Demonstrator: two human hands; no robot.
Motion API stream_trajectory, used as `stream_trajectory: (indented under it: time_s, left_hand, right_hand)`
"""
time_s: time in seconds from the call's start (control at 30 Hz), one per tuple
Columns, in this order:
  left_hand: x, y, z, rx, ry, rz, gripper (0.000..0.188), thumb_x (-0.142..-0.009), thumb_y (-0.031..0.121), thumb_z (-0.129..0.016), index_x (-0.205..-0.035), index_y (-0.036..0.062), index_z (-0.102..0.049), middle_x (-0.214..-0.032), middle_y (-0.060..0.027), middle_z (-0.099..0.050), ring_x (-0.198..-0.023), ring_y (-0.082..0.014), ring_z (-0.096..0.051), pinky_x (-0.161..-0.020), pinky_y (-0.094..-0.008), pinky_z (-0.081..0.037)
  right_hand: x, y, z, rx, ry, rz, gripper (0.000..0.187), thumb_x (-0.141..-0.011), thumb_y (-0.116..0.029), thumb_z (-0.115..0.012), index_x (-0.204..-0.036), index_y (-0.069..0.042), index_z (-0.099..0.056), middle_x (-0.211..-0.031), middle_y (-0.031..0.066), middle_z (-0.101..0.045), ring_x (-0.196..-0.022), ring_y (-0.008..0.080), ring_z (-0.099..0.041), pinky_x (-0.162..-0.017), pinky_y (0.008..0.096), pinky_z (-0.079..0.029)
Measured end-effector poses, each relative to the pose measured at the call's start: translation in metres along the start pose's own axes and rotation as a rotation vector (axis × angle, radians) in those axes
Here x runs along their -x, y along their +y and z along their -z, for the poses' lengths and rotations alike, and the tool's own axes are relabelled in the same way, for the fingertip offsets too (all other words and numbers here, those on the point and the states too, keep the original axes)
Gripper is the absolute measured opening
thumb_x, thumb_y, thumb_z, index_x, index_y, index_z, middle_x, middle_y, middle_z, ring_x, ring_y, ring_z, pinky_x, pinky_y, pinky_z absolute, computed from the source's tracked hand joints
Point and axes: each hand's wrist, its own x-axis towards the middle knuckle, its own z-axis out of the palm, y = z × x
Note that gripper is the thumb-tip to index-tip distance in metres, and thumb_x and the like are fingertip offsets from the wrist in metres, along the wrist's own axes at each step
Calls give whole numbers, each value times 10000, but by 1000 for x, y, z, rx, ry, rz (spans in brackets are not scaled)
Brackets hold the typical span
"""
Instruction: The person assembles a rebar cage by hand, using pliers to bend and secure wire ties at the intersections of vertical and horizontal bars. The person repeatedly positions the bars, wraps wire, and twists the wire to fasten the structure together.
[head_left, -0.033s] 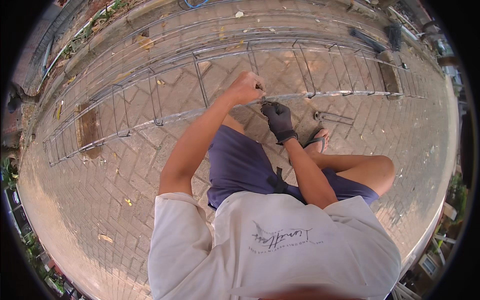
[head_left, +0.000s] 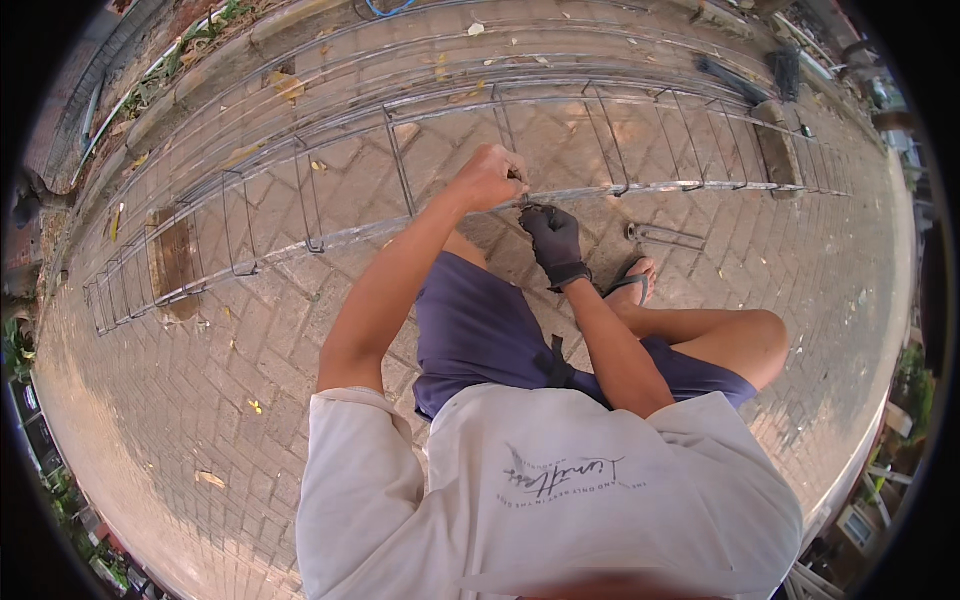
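Note:
A long rebar cage point(head_left: 350, 236), made of steel bars with square stirrups, stretches across in front of me. My left hand point(head_left: 490, 178) is bare and closed, its fingers pinched together at the near bar beside a stirrup point(head_left: 505, 122). Just below that bar my right hand point(head_left: 553, 238), in a dark glove, is curled with thumb and fingers together, close to the left fingertips. Whatever the two hands pinch is too small to make out. A pair of pincers point(head_left: 668, 237) lies on the paving to the right of my gloved hand.
The cage rests on a block point(head_left: 172, 265) at the left and another block point(head_left: 777, 150) at the right. Several loose long bars point(head_left: 400, 62) lie beyond it, before a kerb. Dark bundled rods point(head_left: 730, 78) lie at the far right. My sandalled foot point(head_left: 632, 285) stands near the pincers.
Both hands stay at the same spot on the near bar; the view has shifted very slightly. Nothing else visibly differs.

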Motion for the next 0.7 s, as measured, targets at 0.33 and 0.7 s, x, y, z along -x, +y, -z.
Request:
stream_trajectory:
  time_s: [0.33, 0.7]
  left_hand:
    - [-24, 15, -16, -400, -210, -308, 71, -742, 47, -716, -789, 7, -749, -758, -185, -722, -726, -342, -696, -666, -428, -528]
    - [-89, 32, -33, -377, -444, -37, 172, -700, 121, -822, -749, 24, -690, -675, -129, -659, -725, -268, -694, -651, -431, -499]
  right_hand:
    - [20, 4, -35, -106, 168, 8, 219, -984, -184, -670, -1003, 28, -723, -878, 59, -749, -811, 114, -655, -748, 309, -518]
    - [12, 5, -27, 3, 112, -36, 327, -924, -285, -653, -960, 31, -726, -836, 190, -731, -772, 289, -689, -779, 404, -529]
